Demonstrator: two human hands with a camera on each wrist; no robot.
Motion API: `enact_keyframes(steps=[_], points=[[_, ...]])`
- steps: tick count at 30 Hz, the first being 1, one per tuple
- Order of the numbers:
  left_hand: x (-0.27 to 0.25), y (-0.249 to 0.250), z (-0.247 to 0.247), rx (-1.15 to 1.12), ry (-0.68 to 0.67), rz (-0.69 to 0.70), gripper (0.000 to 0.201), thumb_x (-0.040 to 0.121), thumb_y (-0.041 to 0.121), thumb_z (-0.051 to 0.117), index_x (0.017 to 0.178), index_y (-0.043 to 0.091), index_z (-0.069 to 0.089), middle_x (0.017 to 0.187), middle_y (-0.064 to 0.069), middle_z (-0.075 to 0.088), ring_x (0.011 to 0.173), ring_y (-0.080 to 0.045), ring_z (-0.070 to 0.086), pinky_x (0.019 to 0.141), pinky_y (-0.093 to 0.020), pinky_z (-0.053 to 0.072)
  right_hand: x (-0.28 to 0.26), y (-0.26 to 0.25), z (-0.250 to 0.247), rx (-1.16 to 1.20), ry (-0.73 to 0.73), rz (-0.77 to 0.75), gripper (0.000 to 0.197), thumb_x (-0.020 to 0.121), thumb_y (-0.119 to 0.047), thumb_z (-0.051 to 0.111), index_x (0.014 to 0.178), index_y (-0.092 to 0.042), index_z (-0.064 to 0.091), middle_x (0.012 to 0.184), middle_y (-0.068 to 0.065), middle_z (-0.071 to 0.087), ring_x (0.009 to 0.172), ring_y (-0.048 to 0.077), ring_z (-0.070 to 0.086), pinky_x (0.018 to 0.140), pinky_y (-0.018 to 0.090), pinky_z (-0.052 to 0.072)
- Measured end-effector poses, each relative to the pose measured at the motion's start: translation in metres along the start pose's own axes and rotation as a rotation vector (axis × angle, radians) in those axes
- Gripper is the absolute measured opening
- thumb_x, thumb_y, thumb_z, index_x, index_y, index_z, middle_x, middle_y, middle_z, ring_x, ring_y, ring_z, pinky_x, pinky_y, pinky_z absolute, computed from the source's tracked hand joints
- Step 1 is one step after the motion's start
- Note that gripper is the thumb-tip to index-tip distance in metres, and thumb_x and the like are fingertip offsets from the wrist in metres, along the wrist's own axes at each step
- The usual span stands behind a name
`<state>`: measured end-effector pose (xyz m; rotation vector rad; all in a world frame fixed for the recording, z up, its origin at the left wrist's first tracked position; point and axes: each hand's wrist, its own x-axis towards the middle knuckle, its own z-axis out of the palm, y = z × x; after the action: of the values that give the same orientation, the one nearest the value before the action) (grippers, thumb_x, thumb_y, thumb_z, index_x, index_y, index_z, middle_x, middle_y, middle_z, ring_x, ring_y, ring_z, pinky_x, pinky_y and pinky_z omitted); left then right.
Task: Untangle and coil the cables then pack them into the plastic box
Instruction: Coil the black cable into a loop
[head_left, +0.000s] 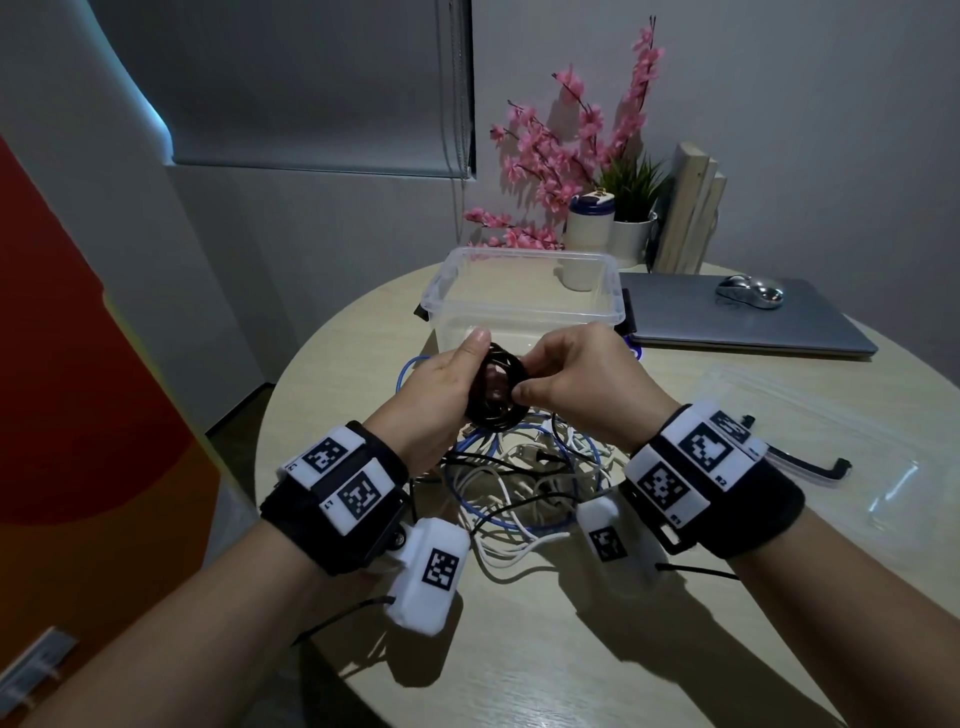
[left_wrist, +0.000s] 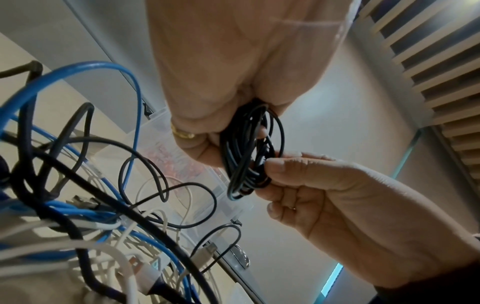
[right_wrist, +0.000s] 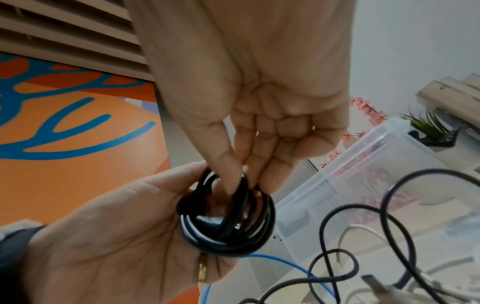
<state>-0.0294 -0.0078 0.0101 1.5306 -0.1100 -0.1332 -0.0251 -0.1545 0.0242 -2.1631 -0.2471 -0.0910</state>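
A small coil of black cable (head_left: 493, 389) (left_wrist: 249, 152) (right_wrist: 228, 218) hangs above the table between both hands. My left hand (head_left: 447, 384) (right_wrist: 124, 242) grips the coil from the left, thumb up. My right hand (head_left: 566, 374) (left_wrist: 324, 195) pinches the coil's right side with thumb and forefinger. Below them lies a tangle of blue, white and black cables (head_left: 524, 483) (left_wrist: 103, 216). The clear plastic box (head_left: 524, 291) (right_wrist: 363, 185) stands open just beyond the hands; I see no cable in it.
A closed grey laptop (head_left: 737, 322) with a silver mouse (head_left: 750, 292) on it lies right of the box. A clear plastic bag (head_left: 831, 441) lies at the right. Pink flowers (head_left: 571, 156), a white bottle (head_left: 587, 234) and a potted plant (head_left: 634, 208) stand behind the box.
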Motion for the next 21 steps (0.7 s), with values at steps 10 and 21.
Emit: enact_keyframes(steps=[10,21], points=[[-0.0009,0.0011,-0.0026,-0.045,-0.058,-0.045,0.033,0.103,0.029,0.036,0.094,0.006,0.057,0.074,-0.004,0.063,0.06,-0.009,0.062,0.055,-0.019,0.05,0.0023,0.0043,0.0021,0.09,-0.132,-0.028,0.005,0.084,-0.004,0.064,0.084,-0.008,0.067,0.081,0.013,0.071,0.077,0.026,0.066,0.076,0.037,0.054],[-0.0021,0.0053,-0.0028,-0.019,-0.083,-0.037,0.027,0.103,0.025,0.036,0.101,0.009,0.058,0.071,-0.002,0.061,0.055,-0.007,0.058,0.055,-0.018,0.047,0.0058,0.0028,0.0057,0.19,-0.194,-0.026,0.019,0.084,-0.006,0.066,0.102,-0.013,0.065,0.093,0.008,0.071,0.082,0.02,0.068,0.073,0.027,0.054]])
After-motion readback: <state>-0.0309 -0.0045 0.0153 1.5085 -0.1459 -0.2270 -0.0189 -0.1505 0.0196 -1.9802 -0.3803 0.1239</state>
